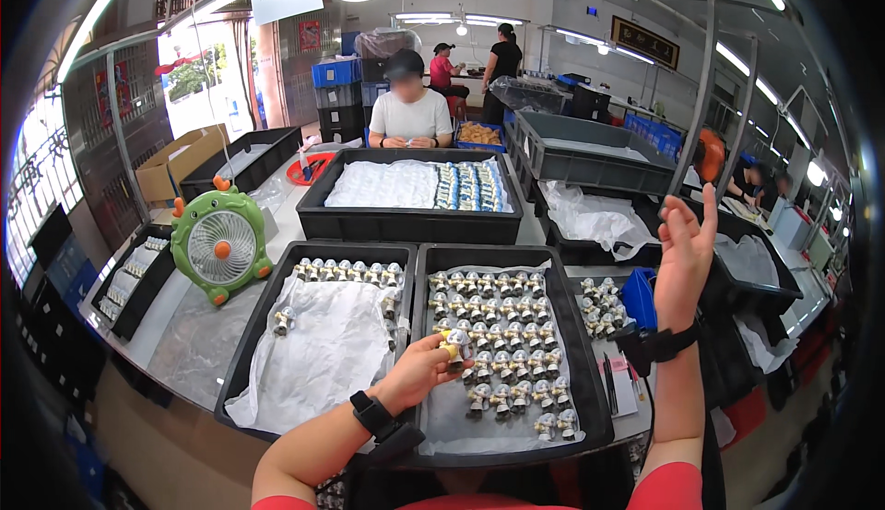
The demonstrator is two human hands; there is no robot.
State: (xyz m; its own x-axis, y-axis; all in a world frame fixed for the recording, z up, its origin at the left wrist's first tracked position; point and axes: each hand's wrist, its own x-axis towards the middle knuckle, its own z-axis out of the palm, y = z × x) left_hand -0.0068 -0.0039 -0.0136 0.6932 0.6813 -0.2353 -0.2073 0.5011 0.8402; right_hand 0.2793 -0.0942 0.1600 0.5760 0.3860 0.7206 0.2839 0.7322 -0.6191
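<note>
My left hand (419, 376) is closed around a small figurine (454, 348) in white, gold and dark colours, held over the left side of the right black tray (604, 422). In that tray, rows of like figurines (498, 337) stand on a pale sheet. To its left, another black tray (241, 363) is lined with white paper; a row of figurines runs along its far edge, and one lone figurine (284, 320) stands near its left side. My right hand (687, 252) is raised at the right, fingers apart, with nothing visible in it.
A green fan (221, 245) stands at the left. Beyond the trays is a larger black tray (406, 226) with blue-and-white pieces, and a seated co-worker (410, 114). More figurines (601, 307), a blue bin (639, 298) and pens (610, 383) lie at the right. Stacked crates (599, 164) rise behind.
</note>
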